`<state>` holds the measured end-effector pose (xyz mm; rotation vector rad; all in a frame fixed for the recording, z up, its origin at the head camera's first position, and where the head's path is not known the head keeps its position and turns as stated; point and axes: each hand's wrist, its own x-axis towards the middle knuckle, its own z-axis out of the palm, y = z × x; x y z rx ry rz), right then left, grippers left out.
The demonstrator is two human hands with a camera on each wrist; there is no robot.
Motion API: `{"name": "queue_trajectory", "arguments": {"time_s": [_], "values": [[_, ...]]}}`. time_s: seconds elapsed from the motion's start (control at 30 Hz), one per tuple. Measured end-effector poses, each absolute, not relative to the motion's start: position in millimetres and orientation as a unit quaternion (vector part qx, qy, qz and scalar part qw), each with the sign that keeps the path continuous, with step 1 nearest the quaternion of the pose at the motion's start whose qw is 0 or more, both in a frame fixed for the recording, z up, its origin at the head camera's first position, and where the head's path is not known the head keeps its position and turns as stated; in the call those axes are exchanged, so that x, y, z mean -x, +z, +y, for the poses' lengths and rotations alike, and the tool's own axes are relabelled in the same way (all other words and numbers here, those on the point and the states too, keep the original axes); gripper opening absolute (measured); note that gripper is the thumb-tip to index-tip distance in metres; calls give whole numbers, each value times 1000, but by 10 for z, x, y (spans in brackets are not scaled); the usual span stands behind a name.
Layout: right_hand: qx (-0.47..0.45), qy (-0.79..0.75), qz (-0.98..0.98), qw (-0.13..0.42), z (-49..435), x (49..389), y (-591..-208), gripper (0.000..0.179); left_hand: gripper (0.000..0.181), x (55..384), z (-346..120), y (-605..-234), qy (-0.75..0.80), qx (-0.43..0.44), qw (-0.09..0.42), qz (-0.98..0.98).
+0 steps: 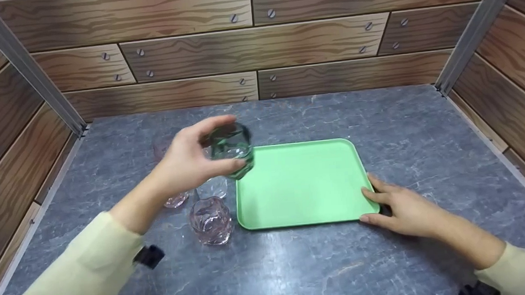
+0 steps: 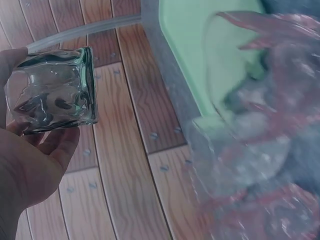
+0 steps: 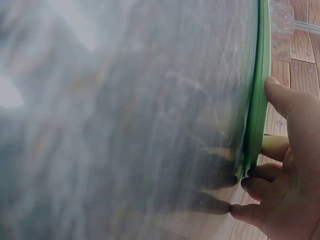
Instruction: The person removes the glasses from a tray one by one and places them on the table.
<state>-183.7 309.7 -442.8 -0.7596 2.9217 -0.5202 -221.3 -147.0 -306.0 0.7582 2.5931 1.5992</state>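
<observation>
My left hand [image 1: 185, 156] holds a green-tinted drinking glass [image 1: 232, 142] between thumb and fingers, raised by the left edge of a light green tray [image 1: 303, 183]. In the left wrist view, the glass [image 2: 57, 90] shows its squarish, wavy-sided form. My right hand [image 1: 405, 209] grips the tray's near right corner, thumb and fingers spread along the rim [image 3: 257, 100]. A pink-tinted glass [image 1: 211, 221] stands on the table just left of the tray. Behind it are a clear glass [image 1: 215, 187] and another pink glass [image 1: 176, 199], partly hidden by my left hand.
One more faint pinkish glass [image 1: 163, 146] stands farther back, beyond my left hand. The grey marbled table [image 1: 297, 268] is enclosed by wood-patterned walls [image 1: 247, 50] at the back and both sides, with metal posts [image 1: 478, 29] at the corners.
</observation>
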Motion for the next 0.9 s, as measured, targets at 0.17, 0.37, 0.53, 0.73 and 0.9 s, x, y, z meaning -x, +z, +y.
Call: {"name": "queue_trajectory", "arguments": {"time_s": [0.17,0.37,0.53,0.73,0.9], "values": [[251,-171,952,34,3109,1825,-4420,80,82,2104,-1711,-3150,493,-226,-16,840],[245,-173,953,43,3105,1827,-4424,82,80,1965,-1983,-3238,495,-207,-30,843],[238,-172,954,58,3103,1835,-4425,85,80,1835,-2204,-3315,480,-197,-47,853],[235,-172,955,59,3111,1834,-4420,87,78,1715,-2413,-3429,473,-183,-67,859],[239,-174,954,57,3115,1831,-4425,86,76,1636,-2539,-3510,470,-174,-80,862]]}}
